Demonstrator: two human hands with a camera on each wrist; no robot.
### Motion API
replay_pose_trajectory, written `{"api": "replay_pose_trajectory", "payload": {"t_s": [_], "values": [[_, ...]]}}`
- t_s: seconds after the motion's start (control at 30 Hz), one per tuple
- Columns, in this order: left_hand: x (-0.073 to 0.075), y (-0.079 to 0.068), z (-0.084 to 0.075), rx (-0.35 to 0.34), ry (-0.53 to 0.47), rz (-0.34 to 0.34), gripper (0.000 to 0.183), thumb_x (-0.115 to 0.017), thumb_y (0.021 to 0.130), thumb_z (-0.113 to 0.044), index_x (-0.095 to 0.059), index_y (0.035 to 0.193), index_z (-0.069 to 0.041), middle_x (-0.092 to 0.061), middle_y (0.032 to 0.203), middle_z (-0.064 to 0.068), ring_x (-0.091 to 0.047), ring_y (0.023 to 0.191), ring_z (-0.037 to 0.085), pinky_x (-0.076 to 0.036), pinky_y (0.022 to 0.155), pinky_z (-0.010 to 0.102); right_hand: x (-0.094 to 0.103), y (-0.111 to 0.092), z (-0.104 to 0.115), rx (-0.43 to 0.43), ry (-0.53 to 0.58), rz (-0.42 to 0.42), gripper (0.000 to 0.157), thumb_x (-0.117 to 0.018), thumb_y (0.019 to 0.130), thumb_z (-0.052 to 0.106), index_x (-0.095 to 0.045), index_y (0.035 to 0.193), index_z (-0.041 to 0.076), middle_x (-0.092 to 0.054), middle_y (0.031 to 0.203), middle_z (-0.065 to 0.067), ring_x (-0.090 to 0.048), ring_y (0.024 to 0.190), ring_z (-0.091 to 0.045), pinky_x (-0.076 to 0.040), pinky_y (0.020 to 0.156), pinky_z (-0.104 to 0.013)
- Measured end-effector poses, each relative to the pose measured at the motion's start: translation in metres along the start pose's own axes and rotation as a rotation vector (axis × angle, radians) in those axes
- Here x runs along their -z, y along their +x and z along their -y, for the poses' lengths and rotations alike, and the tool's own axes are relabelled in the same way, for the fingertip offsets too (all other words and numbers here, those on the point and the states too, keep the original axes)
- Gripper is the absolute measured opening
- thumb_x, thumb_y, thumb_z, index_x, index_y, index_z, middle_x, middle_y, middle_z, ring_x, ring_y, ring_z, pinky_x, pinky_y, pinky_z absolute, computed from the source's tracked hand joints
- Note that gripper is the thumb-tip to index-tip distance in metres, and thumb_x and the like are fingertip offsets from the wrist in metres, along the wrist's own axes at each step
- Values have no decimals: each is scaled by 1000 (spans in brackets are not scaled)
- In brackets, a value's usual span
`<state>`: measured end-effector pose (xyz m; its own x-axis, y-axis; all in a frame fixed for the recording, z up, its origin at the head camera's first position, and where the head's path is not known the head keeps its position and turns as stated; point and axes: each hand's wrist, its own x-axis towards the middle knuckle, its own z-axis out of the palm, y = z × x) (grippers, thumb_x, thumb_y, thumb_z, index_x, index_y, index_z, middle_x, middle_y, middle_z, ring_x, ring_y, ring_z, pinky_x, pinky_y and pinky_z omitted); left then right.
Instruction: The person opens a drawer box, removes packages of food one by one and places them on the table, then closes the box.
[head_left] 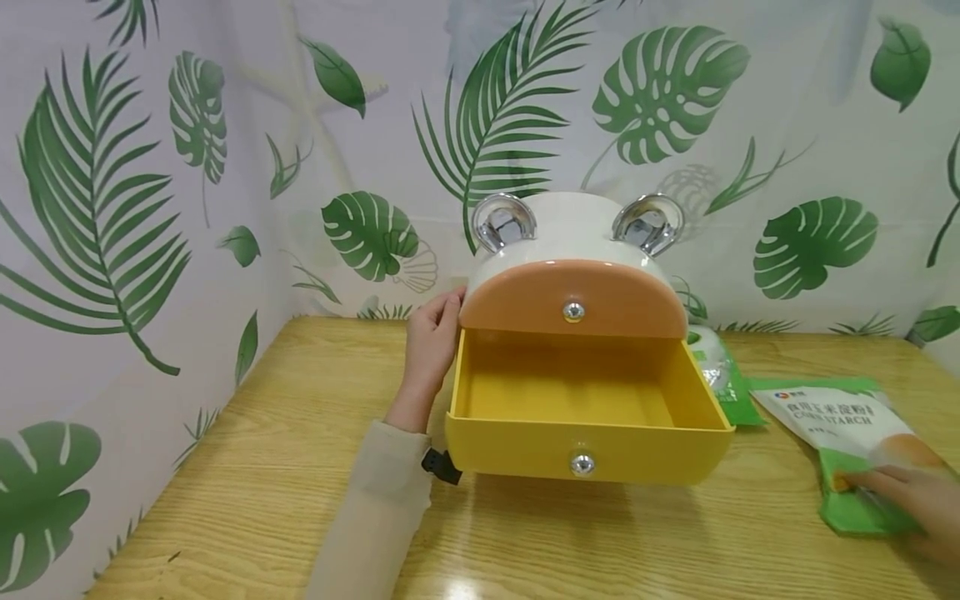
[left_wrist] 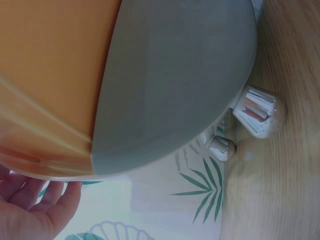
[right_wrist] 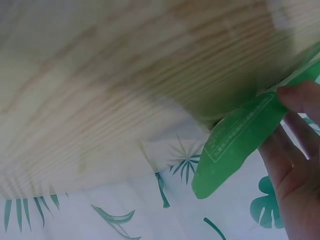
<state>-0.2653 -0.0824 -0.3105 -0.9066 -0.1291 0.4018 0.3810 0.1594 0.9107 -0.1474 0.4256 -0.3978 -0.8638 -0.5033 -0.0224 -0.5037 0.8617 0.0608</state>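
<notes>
A cartoon-shaped drawer box with a white shell and shiny silver ear-like knobs stands mid-table. Its orange upper drawer is closed, while the yellow lower drawer is pulled out and looks empty inside. My left hand rests against the box's left side, its fingertips touching the shell in the left wrist view. At the right, my right hand pinches the green edge of a corn starch bag lying on the table. In the right wrist view, thumb and fingers hold that green edge.
Another green and white packet lies partly hidden behind the drawer's right side. A black strap end shows at the left wrist. Leaf-patterned cloth hangs behind and left of the wooden table.
</notes>
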Motion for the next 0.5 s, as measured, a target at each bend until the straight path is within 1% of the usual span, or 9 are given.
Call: {"api": "replay_pose_trajectory", "payload": {"t_s": [0.03, 0.13, 0.2, 0.27, 0.33, 0.4, 0.5], "values": [[0, 0, 0, -1, -1, -1, 29, -44, 93, -16, -61, 109, 1, -60, 109, 11, -53, 103, 18, -43, 86, 29, 1, 2, 1, 6, 3, -15, 66, -73, 44, -11, -45, 103, -2, -56, 93, -14, -56, 75, -33, -46, 62, -46], [0, 0, 1, -3, -4, -1, 29, -44, 93, -16, -61, 110, 1, -60, 108, 12, -53, 103, 18, -43, 85, 30, -1, 6, 2, 43, -46, -120, 64, -71, 39, -14, -48, 97, -1, -57, 89, -11, -57, 71, -30, -47, 60, -44], [0, 0, 1, -2, -8, 1, 29, -44, 93, -16, -61, 110, 1, -60, 108, 12, -53, 102, 18, -43, 85, 30, -1, 8, 3, 51, -60, -161, 61, -70, 37, -14, -50, 94, 0, -57, 86, -10, -56, 70, -28, -46, 59, -42], [0, 0, 1, -1, -12, 2, 29, -44, 94, -16, -61, 110, 1, -60, 108, 12, -53, 102, 18, -43, 85, 30, 0, 12, 3, 40, -52, -167, 61, -68, 36, -15, -52, 92, 1, -58, 86, -11, -57, 70, -29, -46, 59, -44], [0, 0, 1, -3, -11, 2, 29, -44, 94, -16, -61, 110, 1, -60, 108, 12, -53, 102, 18, -43, 85, 30, 3, 16, 2, -4, -15, -113, 59, -67, 39, -17, -54, 94, 1, -57, 88, -14, -57, 74, -33, -46, 60, -46], [1, 0, 1, -8, -10, 0, 29, -44, 94, -16, -61, 110, 1, -61, 108, 12, -54, 102, 18, -43, 84, 30, 6, 20, 1, -46, -6, -65, 60, -66, 41, -17, -54, 97, 1, -57, 90, -16, -56, 76, -35, -46, 61, -47], [0, 1, 1, -13, -10, 1, 29, -44, 94, -15, -61, 109, 2, -61, 108, 13, -54, 102, 19, -43, 84, 30, 8, 25, 0, -73, -9, -33, 59, -67, 44, -17, -54, 99, 1, -57, 90, -15, -57, 75, -34, -46, 61, -46]]}}
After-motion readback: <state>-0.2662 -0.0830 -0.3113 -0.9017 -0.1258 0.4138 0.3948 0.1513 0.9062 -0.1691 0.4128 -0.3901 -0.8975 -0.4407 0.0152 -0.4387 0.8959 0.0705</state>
